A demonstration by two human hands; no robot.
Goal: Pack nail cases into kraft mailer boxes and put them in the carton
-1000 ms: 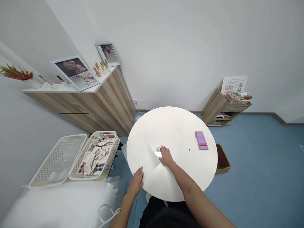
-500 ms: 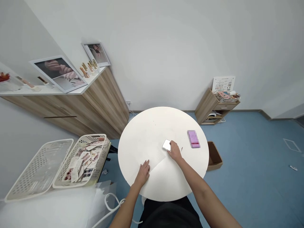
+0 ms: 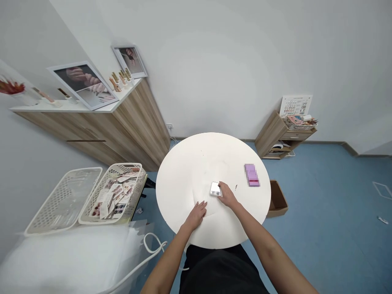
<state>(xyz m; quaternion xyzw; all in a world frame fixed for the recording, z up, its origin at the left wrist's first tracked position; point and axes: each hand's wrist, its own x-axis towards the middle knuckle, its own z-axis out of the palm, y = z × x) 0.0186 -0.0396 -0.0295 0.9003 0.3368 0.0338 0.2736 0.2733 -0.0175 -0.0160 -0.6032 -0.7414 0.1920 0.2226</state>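
On the round white table [image 3: 180, 163], my right hand [image 3: 227, 195] grips the right side of a small flat white square case [image 3: 215, 188], thumb and fingers at its edge. The case has a shiny top. To its lower left, my left hand [image 3: 196, 215] lies with fingers stretched out, pressing on the table area, where faint edges suggest a thin pale sheet [image 3: 200, 194]. Whether the case rests on that sheet, I cannot tell. A purple pixelated item [image 3: 252, 175] lies to the right, apart from both hands.
Left of the table stand a white basket of printed cards [image 3: 114, 196] and a second white basket [image 3: 64, 200]. A white cable [image 3: 153, 253] loops near my left arm. An open cardboard box [image 3: 277, 200] sits on the floor at right. Behind are a wooden cabinet [image 3: 134, 126] and a small shelf unit [image 3: 272, 134].
My left hand has slid right and slightly up, closer to the case. The right hand still holds the case at nearly the same spot. The whole view has shifted a little.
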